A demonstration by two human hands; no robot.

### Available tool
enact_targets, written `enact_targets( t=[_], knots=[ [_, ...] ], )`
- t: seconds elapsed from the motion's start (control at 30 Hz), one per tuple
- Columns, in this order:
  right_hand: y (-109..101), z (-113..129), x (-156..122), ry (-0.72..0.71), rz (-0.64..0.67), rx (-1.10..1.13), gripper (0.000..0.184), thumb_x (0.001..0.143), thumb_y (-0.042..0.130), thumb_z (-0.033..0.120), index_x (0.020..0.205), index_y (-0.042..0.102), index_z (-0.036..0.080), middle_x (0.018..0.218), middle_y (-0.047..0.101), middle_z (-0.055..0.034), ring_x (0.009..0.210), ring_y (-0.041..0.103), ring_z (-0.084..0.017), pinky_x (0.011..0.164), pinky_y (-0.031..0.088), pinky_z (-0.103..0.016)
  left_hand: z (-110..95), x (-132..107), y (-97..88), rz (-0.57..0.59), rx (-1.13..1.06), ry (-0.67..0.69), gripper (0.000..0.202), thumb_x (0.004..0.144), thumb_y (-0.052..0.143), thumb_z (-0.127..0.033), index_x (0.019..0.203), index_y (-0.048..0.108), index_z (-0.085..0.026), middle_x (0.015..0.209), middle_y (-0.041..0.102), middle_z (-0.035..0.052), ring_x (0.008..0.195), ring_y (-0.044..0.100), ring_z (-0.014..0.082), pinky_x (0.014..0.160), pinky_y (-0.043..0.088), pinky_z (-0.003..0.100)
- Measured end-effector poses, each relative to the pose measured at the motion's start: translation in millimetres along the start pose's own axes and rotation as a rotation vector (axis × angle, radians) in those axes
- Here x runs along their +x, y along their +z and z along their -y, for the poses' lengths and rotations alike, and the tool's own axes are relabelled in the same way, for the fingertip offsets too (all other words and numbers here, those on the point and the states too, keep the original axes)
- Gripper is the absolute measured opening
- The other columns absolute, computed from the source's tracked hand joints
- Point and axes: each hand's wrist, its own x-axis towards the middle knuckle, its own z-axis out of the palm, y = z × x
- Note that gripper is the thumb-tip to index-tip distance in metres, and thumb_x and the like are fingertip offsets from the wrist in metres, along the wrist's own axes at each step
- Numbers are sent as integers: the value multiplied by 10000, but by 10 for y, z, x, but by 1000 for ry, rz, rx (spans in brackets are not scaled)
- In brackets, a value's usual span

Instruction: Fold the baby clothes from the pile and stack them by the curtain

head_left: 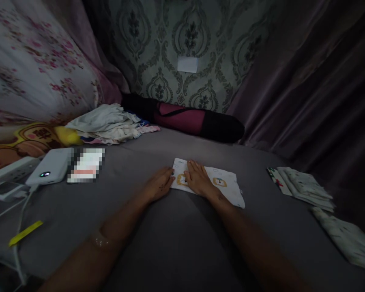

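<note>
A folded white cloth [229, 178] printed with yellow and brown figures lies flat on the grey bed sheet [170, 231]. My right hand [197, 177] rests palm down on its left half, fingers stretched out. At the cloth's left edge is my left hand [162, 183], its fingers extended and touching or very close to the border. Part of the print is hidden under my right hand.
On the right are folded cloths [305, 184] and another folded patterned cloth [345, 235]. Rumpled clothes [109, 121] lie at the back left, beside a long black and maroon bag [182, 119]. A white power bank [51, 166], power strip [13, 172] and cables are at left.
</note>
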Motion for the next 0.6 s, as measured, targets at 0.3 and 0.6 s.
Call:
enact_targets(
  t=[0.3, 0.6],
  knots=[
    [228, 90, 77, -10, -48, -3, 619, 978, 183, 404, 1469, 289, 43, 1551, 247, -129, 1442, 152, -233, 1162, 81, -400, 3, 1, -30, 2, -59, -20, 399, 941, 336, -320, 1255, 517, -153, 1250, 580, 129, 1154, 538, 228, 1028, 405, 373],
    [-16, 235, 194, -19, 13, -27, 556, 963, 271, 348, 1401, 408, 34, 1495, 353, -177, 1401, 262, -277, 1155, 143, -442, 58, 15, -2, -101, -93, -148, 367, 948, 304, -269, 1201, 558, -193, 1138, 647, 105, 1068, 605, 216, 938, 457, 331]
  ],
)
